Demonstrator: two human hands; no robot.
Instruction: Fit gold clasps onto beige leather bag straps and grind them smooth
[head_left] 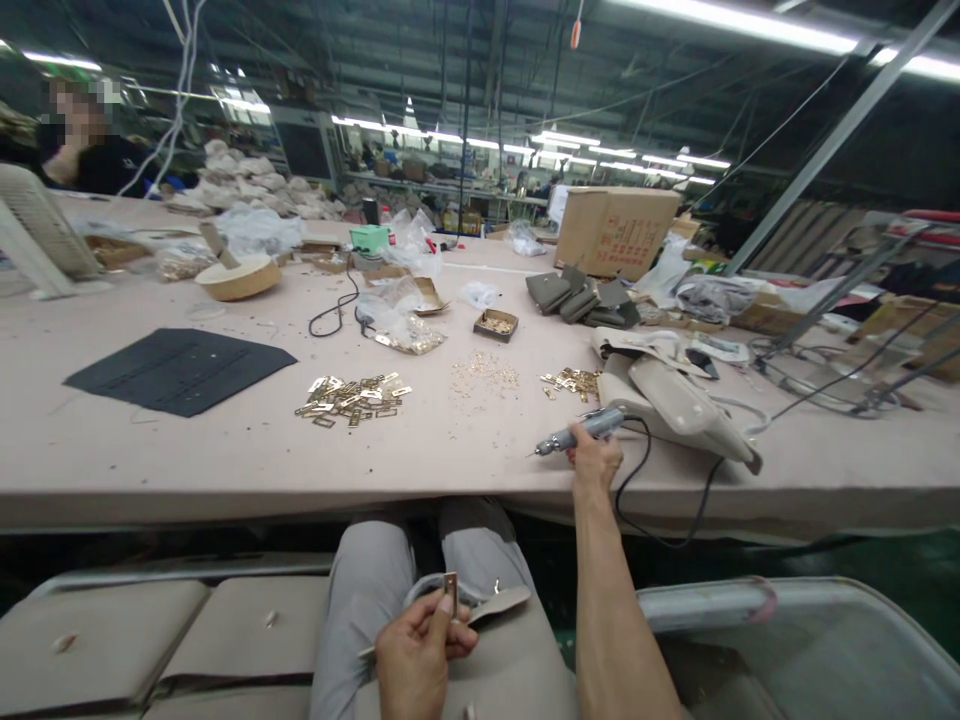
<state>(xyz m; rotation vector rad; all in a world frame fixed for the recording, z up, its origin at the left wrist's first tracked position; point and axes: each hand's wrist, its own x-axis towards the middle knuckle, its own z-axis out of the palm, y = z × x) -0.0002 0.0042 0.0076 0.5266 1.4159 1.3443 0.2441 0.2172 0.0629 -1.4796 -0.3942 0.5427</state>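
My left hand point(421, 648) is closed over my lap, pinching a small metal plate point(450, 592) between thumb and fingers. Beneath it a beige bag piece point(517, 660) rests on my thighs, its flap raised near the fingers. My right hand point(597, 460) is wrapped round a grey electric screwdriver point(581, 432) at the table's front edge, its bit pointing left. A black cord runs from its back end. Close to the screwdriver lie a small heap of gold metal pieces point(571, 382) and a beige bag point(675, 395).
Gold rectangular plates point(352, 398) and scattered tiny screws point(484, 375) lie on the table point(247, 455). A dark sheet point(184, 370) is at left, a small box point(496, 324) mid-table, a carton point(615, 230) behind. Beige bag pieces point(247, 635) are stacked at lower left. A person point(90, 140) is at far left.
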